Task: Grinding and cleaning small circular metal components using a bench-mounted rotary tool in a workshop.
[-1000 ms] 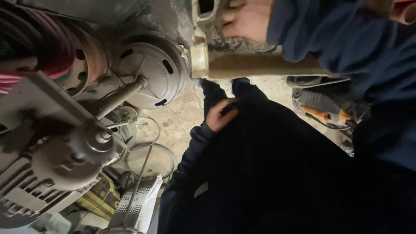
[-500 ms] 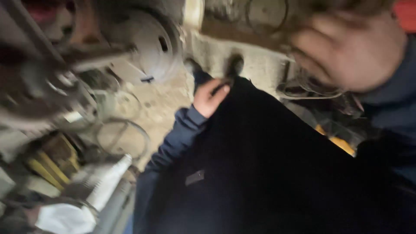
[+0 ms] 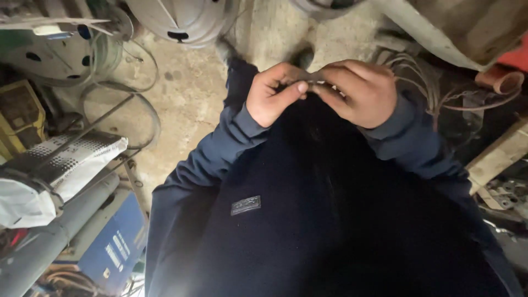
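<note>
A person's left hand (image 3: pixel 273 94) and right hand (image 3: pixel 360 92) meet above the concrete floor (image 3: pixel 190 104), fingers closed on a small dark piece (image 3: pixel 314 83). Its long axis runs sideways, hand to hand. A pale metal disc (image 3: pixel 184 19) lies beyond.

Your left hand (image 3: pixel 273 93) and right hand (image 3: pixel 360 91) are pinching a small dark part (image 3: pixel 311 82); your fingers are covering most of it, leaving its kind unclear. The top edge is cropping the grey round housing (image 3: pixel 181 19).
</note>
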